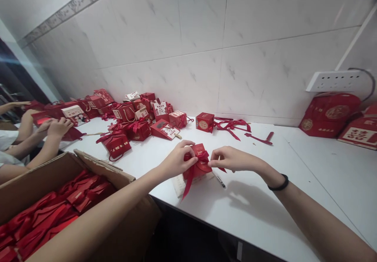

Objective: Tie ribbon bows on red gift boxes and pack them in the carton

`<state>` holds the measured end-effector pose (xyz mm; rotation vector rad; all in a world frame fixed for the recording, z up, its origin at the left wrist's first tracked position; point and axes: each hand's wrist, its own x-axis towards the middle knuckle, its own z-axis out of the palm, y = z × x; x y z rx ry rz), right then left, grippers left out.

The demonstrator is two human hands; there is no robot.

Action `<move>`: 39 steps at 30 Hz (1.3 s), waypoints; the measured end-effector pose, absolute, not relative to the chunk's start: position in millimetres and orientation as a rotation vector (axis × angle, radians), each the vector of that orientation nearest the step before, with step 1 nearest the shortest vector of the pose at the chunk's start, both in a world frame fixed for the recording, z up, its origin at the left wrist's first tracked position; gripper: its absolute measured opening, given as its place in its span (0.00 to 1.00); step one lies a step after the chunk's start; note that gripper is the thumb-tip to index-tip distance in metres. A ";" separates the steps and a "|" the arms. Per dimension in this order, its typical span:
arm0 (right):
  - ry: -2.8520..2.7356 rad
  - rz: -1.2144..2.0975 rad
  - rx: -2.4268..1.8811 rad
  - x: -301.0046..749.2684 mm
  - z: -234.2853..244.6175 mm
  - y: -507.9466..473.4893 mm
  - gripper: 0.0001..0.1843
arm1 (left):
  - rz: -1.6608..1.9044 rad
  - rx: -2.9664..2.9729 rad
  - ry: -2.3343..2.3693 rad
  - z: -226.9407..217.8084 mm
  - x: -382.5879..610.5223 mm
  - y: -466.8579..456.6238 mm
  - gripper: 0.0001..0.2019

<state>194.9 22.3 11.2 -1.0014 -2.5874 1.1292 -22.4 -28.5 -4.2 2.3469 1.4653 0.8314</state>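
Note:
A small red gift box [203,168] stands in front of me near the table's front edge, with a red ribbon [188,184] tied in a bow on its top. The fingers of my left hand [180,159] are closed on the ribbon at the bow's left side. At the right side, my right hand [229,159] pinches the bow between thumb and finger; a black band circles that wrist. One ribbon tail hangs down over the box's front left. Partly under the box lie a piece of paper [178,185] and a pen [219,180].
Behind is another red box [205,122] beside loose ribbon [234,127]. Several decorated boxes [140,130] crowd the table's left. An open carton [118,171] full of red boxes stands at front left. Other people's hands [59,127] work beyond it. Large red boxes [328,116] stand right, below a power strip [335,81].

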 end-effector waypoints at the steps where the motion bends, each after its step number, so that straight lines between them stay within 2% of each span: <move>1: -2.595 1.105 -0.992 194.3 11.4 20.9 0.15 | 0.833 2.341 1.476 -4.6 -22.7 -27.9 0.08; 33: -2.982 1.166 -0.850 190.4 17.4 16.2 0.11 | 0.846 2.374 1.493 -12.3 -14.8 -18.5 0.06; 39: -3.004 1.031 -0.869 191.4 19.3 12.2 0.11 | 0.834 2.482 1.414 -13.5 -18.6 -18.4 0.05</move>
